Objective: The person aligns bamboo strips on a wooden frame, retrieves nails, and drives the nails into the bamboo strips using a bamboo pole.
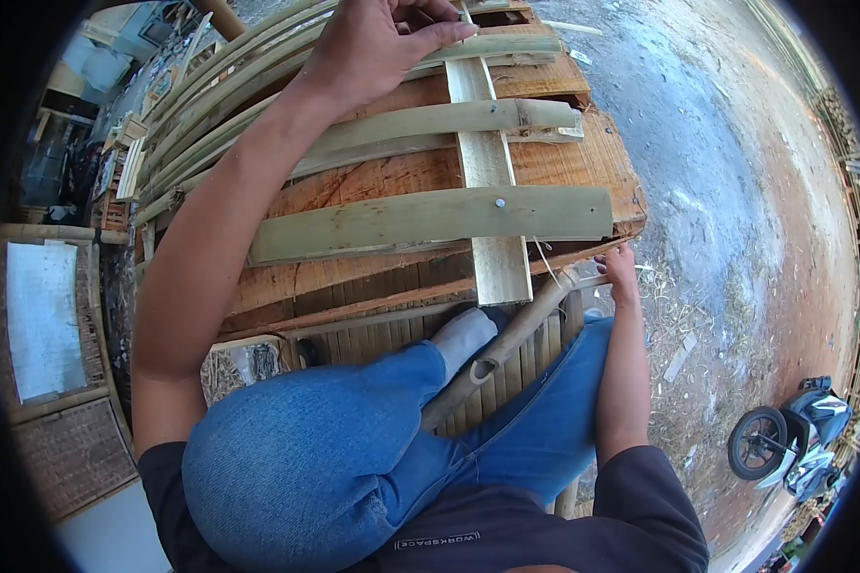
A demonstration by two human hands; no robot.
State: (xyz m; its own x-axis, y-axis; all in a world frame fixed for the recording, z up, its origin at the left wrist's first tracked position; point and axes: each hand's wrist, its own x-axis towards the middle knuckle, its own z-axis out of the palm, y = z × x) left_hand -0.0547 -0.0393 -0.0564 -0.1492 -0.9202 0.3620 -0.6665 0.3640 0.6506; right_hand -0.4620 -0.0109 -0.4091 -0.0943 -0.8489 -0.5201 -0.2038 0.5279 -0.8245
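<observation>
Near the top edge, my left hand (382, 43) reaches over the bamboo slats, its thumb and fingers pinched around a thin stick (465, 13) just above a flat cross strip (488, 158). That strip runs under several green bamboo slats; a nail head shows on the nearest slat (430, 218). Reddish wooden boards (592, 158) lie beneath. On the right, my right hand (621, 270) is at the boards' front corner beside a bamboo pole end; its fingers are partly hidden and what they hold, if anything, is unclear.
My jeans-covered legs are below the boards, with a bamboo pole (511, 339) slanting between them over a slatted bamboo seat (382, 339). A parked motorcycle (793, 439) stands at right on the dirt ground. Woven panels (75, 458) are at left.
</observation>
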